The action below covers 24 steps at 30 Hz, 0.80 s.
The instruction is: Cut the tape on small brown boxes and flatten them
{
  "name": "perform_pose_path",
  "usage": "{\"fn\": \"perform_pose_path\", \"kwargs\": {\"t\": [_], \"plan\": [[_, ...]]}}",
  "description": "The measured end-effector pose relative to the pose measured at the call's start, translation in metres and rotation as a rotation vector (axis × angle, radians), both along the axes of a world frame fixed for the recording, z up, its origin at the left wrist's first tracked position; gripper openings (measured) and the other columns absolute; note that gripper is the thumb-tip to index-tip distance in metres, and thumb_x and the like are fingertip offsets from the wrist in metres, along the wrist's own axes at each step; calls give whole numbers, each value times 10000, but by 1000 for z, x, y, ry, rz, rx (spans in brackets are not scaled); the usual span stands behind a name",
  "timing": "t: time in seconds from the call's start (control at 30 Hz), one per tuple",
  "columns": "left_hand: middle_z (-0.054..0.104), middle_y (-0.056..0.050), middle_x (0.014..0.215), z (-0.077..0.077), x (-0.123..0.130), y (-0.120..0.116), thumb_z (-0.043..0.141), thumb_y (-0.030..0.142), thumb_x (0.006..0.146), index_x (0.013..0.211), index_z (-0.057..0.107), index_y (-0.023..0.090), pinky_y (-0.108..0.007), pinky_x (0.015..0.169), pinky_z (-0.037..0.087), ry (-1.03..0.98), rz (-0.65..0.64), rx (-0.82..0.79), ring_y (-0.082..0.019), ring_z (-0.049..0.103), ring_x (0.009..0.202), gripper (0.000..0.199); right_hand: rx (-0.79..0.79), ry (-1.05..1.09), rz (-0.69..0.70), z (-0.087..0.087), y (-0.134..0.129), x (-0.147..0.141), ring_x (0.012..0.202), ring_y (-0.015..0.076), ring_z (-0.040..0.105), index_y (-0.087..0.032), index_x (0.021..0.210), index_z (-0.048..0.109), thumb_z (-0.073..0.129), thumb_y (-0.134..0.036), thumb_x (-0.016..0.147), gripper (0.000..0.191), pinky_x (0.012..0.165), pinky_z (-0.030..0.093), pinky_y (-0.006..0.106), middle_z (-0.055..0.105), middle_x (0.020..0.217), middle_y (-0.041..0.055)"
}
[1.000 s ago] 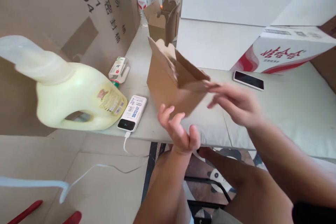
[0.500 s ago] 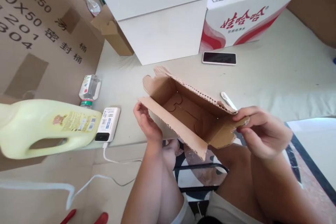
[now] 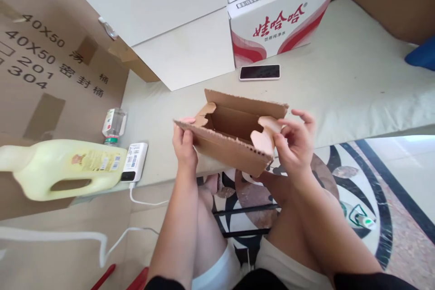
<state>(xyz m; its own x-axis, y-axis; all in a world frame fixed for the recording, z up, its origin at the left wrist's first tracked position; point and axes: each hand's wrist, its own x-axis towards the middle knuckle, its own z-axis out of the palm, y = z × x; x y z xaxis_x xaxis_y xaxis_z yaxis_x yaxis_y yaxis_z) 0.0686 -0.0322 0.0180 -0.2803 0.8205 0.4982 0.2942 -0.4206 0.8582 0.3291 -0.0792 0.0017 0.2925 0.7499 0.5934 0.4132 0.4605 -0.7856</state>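
Note:
Between my hands is a small brown cardboard box (image 3: 231,147), its top open and its long flaps raised. My left hand (image 3: 185,147) grips the left end, thumb on the near side and some fingers hidden behind the cardboard. At the right end, my right hand (image 3: 295,140) pinches the notched end flap (image 3: 267,133) between thumb and finger, with other fingers lifted away. The inside of the box shows bare cardboard, though its bottom is partly hidden by the near wall.
A phone (image 3: 260,72) lies beyond the box, before a white-and-red carton (image 3: 278,29). To the left are a pale yellow jug (image 3: 68,163), a clear bottle (image 3: 114,122) and a white power bank (image 3: 135,161) with a cable (image 3: 146,201). A large carton (image 3: 41,68) stands behind them.
The box has turned more upright, and its end flaps now fold inward. My right hand has moved left and up with the flap. The whole view has shifted somewhat.

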Motion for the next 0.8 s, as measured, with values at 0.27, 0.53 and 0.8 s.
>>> {"fn": "perform_pose_path", "kwargs": {"t": [0.27,0.53,0.8], "plan": [[553,5,749,1,5,12,692,635,781,837,632,187,-264,674,448,-73,19,-71,-133,507,675,456,-140,157,221,-6,0,-7,1224,264,626,-325,1345,547,462,-324,971,384,1075,507,510,648,1270,71],[653,-63,1230,-12,-9,12,659,543,804,1080,740,251,-513,1138,414,97,-72,-10,-302,580,1253,411,-85,97,177,-2,-4,-18,1162,316,633,-284,923,708,433,-506,947,355,1105,477,570,645,1089,88],[741,-43,1152,-17,-26,9,582,282,807,949,814,242,-483,1129,449,-11,-114,-34,-279,641,1216,275,-99,246,222,-26,11,-9,1128,268,667,-361,1344,567,380,-561,979,456,981,551,487,649,1250,71]]}}
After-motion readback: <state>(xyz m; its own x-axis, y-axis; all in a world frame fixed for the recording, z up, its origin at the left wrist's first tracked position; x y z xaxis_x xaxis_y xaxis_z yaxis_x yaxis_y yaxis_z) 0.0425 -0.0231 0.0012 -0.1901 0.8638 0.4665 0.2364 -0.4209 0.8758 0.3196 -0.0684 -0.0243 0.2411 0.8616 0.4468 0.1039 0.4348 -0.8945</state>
